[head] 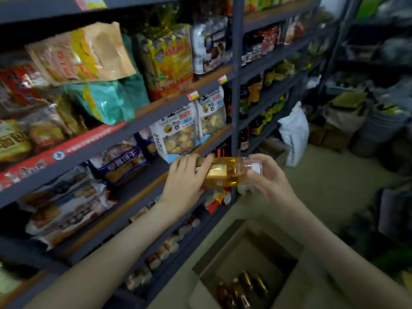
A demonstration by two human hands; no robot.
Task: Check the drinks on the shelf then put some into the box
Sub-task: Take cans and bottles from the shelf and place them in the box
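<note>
Bottle of amber drink (225, 175) lay sideways in the air between the person's two hands, just in front of the grey metal rack (156, 112) and above and beyond the box on the floor. The left hand (187, 177) gripped its base end, fingers curled over the gold label. The right hand (269, 175) held the clear neck end, fingers and thumb wrapped round it by the white cap (256, 168).

Down near the person, between the two forearms, stood the cardboard box (256, 248) with its flaps open. Several brown bottles (242, 286) lay in the bottom of it. The right forearm crossed over the box's right side and hid part of that edge.

The rack filled the whole left of the room. Its shelves were crammed with snack bags: a teal bag (111, 101) leaning on an upper shelf, a yellow bag (169, 56) to its right, and white pouches of biscuits (178, 132) one shelf lower, just above the left hand. Small red and white packets (216, 199) showed beneath the held bottle. The rack's upright post (235, 97) ran down right behind the bottle, and past it, in the far bay, dark bottles (244, 101) stood in rows.

On the floor farther off a white plastic bag (294, 132) leaned against the foot of that far bay. Beyond it, on the right, were sacks and heaps too blurred to make out.
</note>
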